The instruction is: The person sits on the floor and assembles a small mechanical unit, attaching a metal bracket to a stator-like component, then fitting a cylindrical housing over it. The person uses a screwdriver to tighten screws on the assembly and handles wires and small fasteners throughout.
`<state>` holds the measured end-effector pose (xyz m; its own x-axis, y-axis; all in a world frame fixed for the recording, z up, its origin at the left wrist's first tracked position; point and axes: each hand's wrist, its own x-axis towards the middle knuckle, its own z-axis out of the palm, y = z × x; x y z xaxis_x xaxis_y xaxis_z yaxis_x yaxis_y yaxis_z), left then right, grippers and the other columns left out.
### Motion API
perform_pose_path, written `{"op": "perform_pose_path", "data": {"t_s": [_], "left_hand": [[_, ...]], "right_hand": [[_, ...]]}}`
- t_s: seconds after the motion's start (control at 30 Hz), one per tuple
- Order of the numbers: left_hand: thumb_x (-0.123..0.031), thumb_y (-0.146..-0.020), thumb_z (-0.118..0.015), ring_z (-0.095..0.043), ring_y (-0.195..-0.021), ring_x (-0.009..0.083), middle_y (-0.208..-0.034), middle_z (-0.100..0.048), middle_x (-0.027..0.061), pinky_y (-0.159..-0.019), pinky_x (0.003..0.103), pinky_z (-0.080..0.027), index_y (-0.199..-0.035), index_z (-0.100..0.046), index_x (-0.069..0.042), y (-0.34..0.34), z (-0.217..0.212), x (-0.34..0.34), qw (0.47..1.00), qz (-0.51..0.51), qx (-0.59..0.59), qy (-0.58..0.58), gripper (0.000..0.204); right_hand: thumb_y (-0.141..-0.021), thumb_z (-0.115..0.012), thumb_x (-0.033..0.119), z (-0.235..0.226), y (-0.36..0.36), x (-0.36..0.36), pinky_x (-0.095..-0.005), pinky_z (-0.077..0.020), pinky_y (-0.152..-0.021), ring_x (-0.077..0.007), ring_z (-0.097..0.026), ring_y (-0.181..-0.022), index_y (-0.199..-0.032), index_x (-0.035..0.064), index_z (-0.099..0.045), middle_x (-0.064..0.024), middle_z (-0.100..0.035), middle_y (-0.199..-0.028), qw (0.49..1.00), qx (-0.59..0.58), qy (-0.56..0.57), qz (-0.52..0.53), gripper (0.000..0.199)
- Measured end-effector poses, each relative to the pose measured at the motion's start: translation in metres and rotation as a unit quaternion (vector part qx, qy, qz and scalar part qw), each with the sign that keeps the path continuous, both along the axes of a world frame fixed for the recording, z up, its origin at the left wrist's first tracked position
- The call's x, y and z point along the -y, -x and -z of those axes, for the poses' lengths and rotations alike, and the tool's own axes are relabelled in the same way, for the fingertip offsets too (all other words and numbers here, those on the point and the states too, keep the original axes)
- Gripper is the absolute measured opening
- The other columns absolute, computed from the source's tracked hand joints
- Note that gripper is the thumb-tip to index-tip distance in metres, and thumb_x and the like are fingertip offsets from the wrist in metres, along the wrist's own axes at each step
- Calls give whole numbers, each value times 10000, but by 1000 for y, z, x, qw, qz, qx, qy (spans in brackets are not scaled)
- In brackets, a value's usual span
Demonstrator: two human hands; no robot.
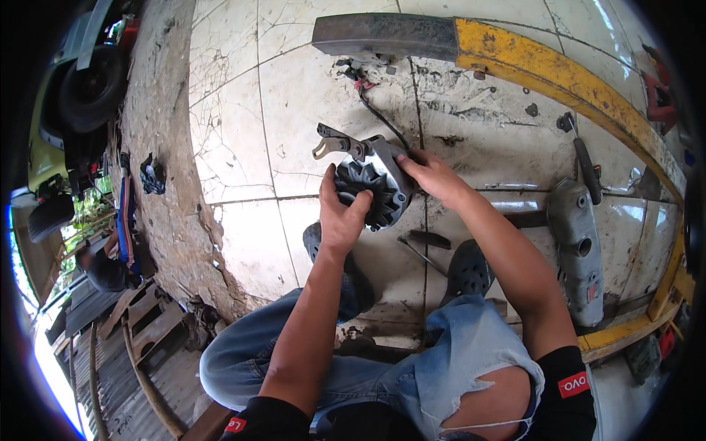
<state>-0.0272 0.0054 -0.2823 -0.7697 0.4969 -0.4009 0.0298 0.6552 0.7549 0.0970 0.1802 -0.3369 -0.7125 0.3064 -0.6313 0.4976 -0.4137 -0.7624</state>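
Note:
An alternator with a silver-grey housing, a black finned fan and a bracket at its upper left is between my hands, over the tiled floor. My left hand is closed on the fan side, its fingers and thumb against the black fins. Round the right side of the housing, my right hand grips it with the thumb on top; its other fingers are partly hidden behind the housing. A dark cable runs from near the housing to a loose connector end on the tiles.
A yellow and black metal beam curves across the far right. At the right lie a grey metal engine cover and a black-handled tool. A thin screwdriver lies between my shoes. Another person is at far left, near a vehicle.

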Motion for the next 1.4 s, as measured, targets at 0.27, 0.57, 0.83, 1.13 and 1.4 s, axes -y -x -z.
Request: {"op": "perform_pose_path", "data": {"t_s": [0.27,0.57,0.83,1.13,1.4], "left_hand": [[-347,-848,-712,-534,-1177,271,-1301,-528,216,-1031,349,-416,-1401,-385,110,5,-16,-5,989,1,133,-60,789],[-505,-1019,-452,-539,-1130,158,-1268,-581,103,-948,297,-462,-1331,-536,24,16,-1,2,944,-130,253,-165,621],[-501,-1054,-259,-495,-1248,190,-1353,-540,117,-1043,316,-397,-1465,-400,-23,-11,4,13,962,-48,174,-206,646],[-574,-1024,-286,-524,-1173,230,-1275,-588,143,-1039,319,-356,-1379,-492,38,-18,0,36,990,-102,93,17,737],[-359,-947,-673,-486,-724,71,-810,-623,8,-651,234,-404,-1051,-665,4,-20,-19,32,933,-302,183,-73,378]], "right_hand": [[-908,-656,427,-2,-14,21,-350,-468,-960,-269,-600,-1138,-1357,-116,-463,-246,-610,-1240,983,-31,105,148,731],[-889,-717,286,-6,-18,46,-381,-475,-937,-312,-597,-1095,-1330,-120,-475,-253,-567,-1202,973,-83,10,215,647],[-834,-737,139,-31,-37,49,-397,-447,-923,-347,-553,-1032,-1173,-1,-593,-213,-521,-1142,952,-49,-268,141,394],[-805,-771,140,-30,-49,66,-386,-450,-866,-334,-552,-960,-1056,50,-597,-165,-551,-1037,948,-56,-293,116,318],[-818,-775,164,-25,-51,62,-366,-456,-832,-290,-586,-931,-1054,22,-600,-142,-602,-1005,932,-85,-341,90,326]]}}
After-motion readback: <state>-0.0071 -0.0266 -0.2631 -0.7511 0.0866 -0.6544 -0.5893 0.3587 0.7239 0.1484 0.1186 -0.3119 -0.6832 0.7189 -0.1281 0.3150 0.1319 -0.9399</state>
